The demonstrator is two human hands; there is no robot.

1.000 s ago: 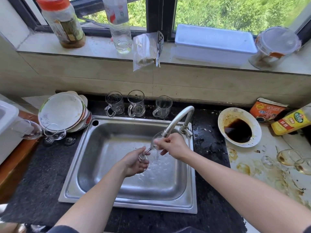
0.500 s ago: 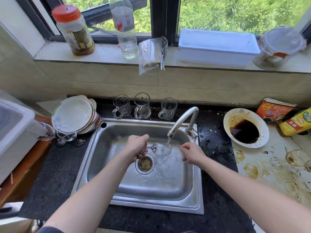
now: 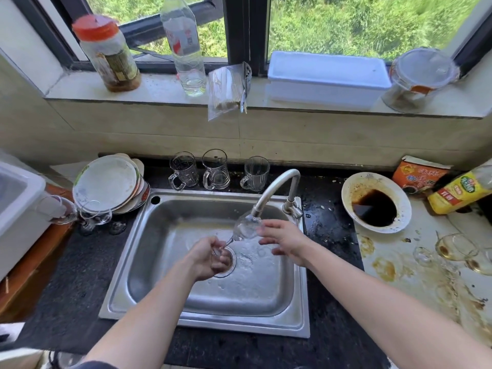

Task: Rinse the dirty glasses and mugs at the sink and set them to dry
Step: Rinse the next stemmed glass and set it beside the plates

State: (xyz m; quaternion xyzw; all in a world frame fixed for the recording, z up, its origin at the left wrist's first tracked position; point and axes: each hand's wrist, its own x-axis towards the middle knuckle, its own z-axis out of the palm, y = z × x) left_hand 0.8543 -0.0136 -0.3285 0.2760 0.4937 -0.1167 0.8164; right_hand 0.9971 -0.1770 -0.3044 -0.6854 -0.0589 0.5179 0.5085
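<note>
one wine glass (image 3: 246,227) under the tap (image 3: 277,187), left grip (image 3: 210,258) grasping its stem; right grip (image 3: 282,241) released

The dark tabletop (image 3: 66,275) is carrying a steel sink (image 3: 213,323). Three glass mugs (image 3: 216,170) are standing behind it. A stack of plates (image 3: 106,185) and stemmed glasses (image 3: 94,215) are sitting left. A sauce-stained bowl (image 3: 356,185), packet (image 3: 420,175), bottle (image 3: 458,193) and dirty glasses (image 3: 455,247) are lying right.
</note>
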